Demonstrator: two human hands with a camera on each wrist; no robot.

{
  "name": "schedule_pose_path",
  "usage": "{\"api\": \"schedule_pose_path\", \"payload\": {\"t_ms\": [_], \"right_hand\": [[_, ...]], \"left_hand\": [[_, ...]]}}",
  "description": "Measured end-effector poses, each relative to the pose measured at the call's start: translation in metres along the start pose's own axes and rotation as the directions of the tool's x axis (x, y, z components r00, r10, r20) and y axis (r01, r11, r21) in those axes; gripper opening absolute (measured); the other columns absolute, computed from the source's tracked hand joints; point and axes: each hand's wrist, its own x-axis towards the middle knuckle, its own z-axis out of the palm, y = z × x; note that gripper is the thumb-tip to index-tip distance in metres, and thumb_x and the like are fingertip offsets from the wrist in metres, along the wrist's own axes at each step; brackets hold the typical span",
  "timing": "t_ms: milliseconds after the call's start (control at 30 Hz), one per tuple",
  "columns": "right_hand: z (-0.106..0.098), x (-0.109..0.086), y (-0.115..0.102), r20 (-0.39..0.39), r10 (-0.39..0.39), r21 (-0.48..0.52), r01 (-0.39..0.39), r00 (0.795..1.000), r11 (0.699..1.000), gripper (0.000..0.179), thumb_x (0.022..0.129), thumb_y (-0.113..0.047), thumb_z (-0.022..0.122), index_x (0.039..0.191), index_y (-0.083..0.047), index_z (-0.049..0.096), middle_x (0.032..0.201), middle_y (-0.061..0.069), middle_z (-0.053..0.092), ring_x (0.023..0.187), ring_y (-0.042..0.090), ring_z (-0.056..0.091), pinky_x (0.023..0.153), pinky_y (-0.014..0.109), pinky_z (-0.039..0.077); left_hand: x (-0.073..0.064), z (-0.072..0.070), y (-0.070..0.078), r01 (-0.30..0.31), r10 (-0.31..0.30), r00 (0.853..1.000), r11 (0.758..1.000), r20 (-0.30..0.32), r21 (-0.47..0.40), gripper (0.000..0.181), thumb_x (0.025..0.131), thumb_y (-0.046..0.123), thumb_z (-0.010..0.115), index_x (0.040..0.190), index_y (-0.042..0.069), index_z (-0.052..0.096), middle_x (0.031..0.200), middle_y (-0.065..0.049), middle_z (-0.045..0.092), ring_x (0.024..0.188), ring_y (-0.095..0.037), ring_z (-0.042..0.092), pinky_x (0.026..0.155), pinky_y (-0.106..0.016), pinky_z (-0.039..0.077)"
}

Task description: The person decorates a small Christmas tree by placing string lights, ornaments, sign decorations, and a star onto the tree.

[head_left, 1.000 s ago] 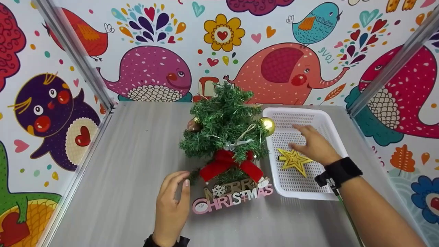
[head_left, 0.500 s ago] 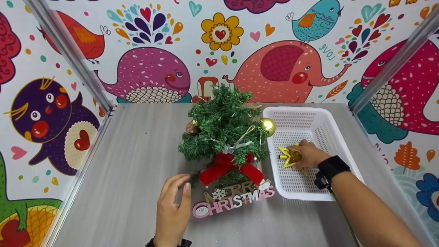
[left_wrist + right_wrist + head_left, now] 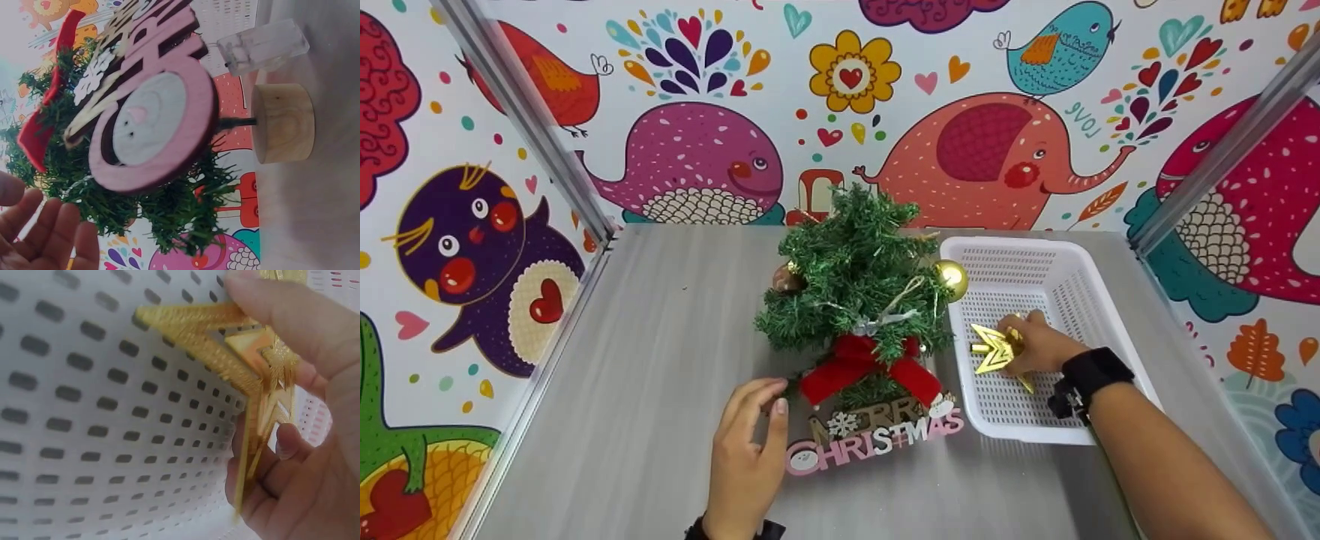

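Inside the white basket [image 3: 1080,277], my right hand [image 3: 1042,346] grips a gold star tree topper [image 3: 994,350]. The right wrist view shows the thumb and curled fingers around the star [image 3: 197,318], tilted near the perforated basket wall. My left hand [image 3: 746,450] is held beside the lower left of a small Christmas tree [image 3: 847,262], fingers loosely bent and holding nothing. On the tree hang a red bow [image 3: 840,371], a gold ball [image 3: 951,280] and a "Merry Christmas" sign [image 3: 877,439]. In the left wrist view the tree's round wooden base [image 3: 284,122] shows.
A clear plastic box [image 3: 264,46] sits close to the wooden base. Beyond the grey tabletop [image 3: 660,337] rise cartoon-printed walls [image 3: 840,142], with metal posts [image 3: 540,142] at the corners. A brownish ball [image 3: 787,277] hangs on the tree's left side.
My right hand has come down into the basket, taken hold of the star and tilted it. My left hand has stayed by the tree.
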Motion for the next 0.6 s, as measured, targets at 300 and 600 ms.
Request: {"api": "schedule_pose_path", "payload": {"t_ms": [300, 600], "right_hand": [[-0.032, -0.024, -0.027, -0.359, -0.074, 0.013, 0.084, 0.931, 0.996, 0.079, 0.080, -0.007, 0.083, 0.151, -0.011, 0.048, 0.121, 0.030, 0.052, 0.095, 0.037, 0.058, 0.080, 0.050, 0.054], [-0.070, -0.108, -0.149, -0.775, -0.433, -0.234, 0.427, 0.461, 0.873, 0.088, 0.074, 0.014, 0.079, 0.152, -0.014, 0.051, 0.138, 0.031, 0.050, 0.129, 0.044, 0.045, 0.118, 0.052, 0.036]], "left_hand": [[0.005, -0.005, 0.010, -0.205, 0.202, 0.975, 0.978, -0.092, -0.027, 0.031, 0.091, -0.011, 0.068, 0.117, 0.005, 0.072, 0.117, -0.008, 0.070, 0.106, -0.018, 0.065, 0.095, -0.014, 0.049], [0.027, -0.004, 0.051, -0.558, 0.528, 0.816, 0.826, -0.236, -0.082, 0.029, 0.109, 0.020, 0.054, 0.108, -0.004, 0.071, 0.106, -0.015, 0.071, 0.096, -0.025, 0.068, 0.096, -0.018, 0.054]]}}
